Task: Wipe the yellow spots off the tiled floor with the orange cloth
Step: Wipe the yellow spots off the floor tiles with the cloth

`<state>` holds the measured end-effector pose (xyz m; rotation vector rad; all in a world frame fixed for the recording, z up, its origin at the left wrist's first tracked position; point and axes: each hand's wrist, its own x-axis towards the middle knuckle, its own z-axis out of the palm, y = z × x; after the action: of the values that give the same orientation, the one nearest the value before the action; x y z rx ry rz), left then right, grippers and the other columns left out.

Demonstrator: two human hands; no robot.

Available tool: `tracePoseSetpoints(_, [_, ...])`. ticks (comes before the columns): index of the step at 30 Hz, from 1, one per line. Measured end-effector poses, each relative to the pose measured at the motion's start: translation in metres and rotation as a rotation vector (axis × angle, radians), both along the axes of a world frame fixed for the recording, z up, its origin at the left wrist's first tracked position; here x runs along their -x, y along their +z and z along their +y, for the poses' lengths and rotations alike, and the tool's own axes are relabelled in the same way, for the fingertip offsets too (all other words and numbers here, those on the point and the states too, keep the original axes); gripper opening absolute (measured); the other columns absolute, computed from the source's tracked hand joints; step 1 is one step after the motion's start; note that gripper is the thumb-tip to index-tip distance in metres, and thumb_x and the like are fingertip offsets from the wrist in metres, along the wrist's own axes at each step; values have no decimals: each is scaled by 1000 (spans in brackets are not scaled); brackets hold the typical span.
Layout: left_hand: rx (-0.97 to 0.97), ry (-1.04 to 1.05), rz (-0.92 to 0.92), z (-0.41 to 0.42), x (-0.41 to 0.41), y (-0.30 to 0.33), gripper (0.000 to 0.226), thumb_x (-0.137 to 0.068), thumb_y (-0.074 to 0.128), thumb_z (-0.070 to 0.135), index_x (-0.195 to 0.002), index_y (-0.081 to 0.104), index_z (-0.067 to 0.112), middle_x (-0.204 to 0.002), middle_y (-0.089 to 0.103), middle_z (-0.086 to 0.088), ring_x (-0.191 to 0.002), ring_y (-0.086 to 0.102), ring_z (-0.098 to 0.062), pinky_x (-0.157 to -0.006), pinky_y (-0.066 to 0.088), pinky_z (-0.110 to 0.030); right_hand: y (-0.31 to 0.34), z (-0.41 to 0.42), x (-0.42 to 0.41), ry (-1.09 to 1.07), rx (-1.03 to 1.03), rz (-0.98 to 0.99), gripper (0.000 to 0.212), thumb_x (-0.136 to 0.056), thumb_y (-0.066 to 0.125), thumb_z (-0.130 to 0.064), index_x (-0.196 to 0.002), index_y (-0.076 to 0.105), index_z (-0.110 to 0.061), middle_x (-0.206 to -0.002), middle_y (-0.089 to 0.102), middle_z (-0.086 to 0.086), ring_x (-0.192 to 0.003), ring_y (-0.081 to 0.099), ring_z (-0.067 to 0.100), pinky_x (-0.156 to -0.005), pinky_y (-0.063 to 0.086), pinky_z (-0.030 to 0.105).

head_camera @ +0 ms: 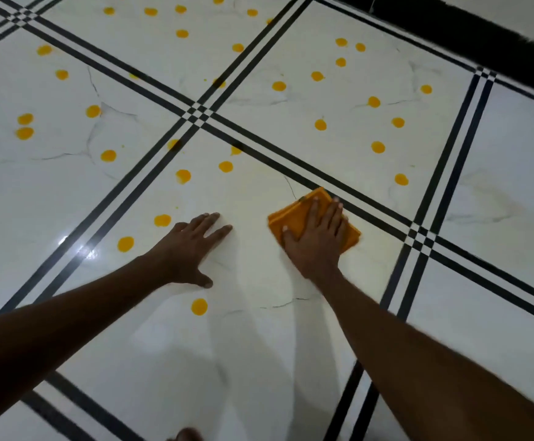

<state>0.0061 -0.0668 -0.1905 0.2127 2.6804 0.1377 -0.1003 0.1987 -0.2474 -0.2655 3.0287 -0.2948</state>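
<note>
A folded orange cloth (pixel 294 218) lies flat on the white tiled floor (pixel 259 345), near a black double grout line. My right hand (pixel 315 238) presses down on the cloth, palm flat and fingers spread over it. My left hand (pixel 192 246) rests flat on the bare tile about a hand's width to the left, holding nothing. Several yellow spots dot the floor: one (pixel 199 306) just below my left hand, two (pixel 162 220) (pixel 125 243) to its left, others (pixel 225 166) beyond. Many more cover the far tiles.
Black double stripes (pixel 200 114) cross between the large white marble-look tiles. A black skirting band (pixel 469 33) runs along the wall at the top right. The tile at the right (pixel 513 186) has no spots. A toe or knee shows at the bottom edge (pixel 187 436).
</note>
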Motion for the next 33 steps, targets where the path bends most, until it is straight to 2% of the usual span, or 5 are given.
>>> tracePoseSetpoints(9, [40,-25,-2,4,-1,-3,130,-67,74,66,-158,-10,25,-166,-13,-15,-154,-3,-31,-119,20,-45,13,23,-56,-384,2,-1,94,-95,38,-68,-163,4,-12,-167,8,26,-154,8,46,-123,12,62])
tracePoseSetpoints(15, [117,-46,-50,1,-3,5,127,-71,73,64,-159,-9,25,-166,-13,-16,-154,0,-32,-119,19,-45,10,-35,-28,173,-42,3,92,-92,39,-68,-162,14,-14,-166,14,27,-154,11,46,-123,9,62])
tracePoseSetpoints(22, [110,27,-87,-18,-41,19,118,-77,76,49,-160,-4,24,-166,-8,-15,-152,6,-33,-116,28,-43,13,-20,-80,-20,-69,1,89,-97,33,-59,-160,8,-1,-165,7,32,-155,4,46,-124,5,61])
tracePoseSetpoints(28, [106,118,-169,-49,-93,33,99,-84,71,43,-160,11,21,-165,11,-15,-148,21,-30,-112,36,-42,9,-28,-102,155,-98,-20,84,-97,34,-48,-161,5,-2,-165,10,31,-153,12,47,-123,13,61])
tracePoseSetpoints(33, [120,89,-235,-78,-134,37,105,-84,73,42,-160,4,24,-167,-1,-12,-151,15,-28,-113,37,-40,22,-67,-186,449,20,-60,87,-93,41,-52,-163,8,-12,-168,4,24,-156,3,44,-124,9,62])
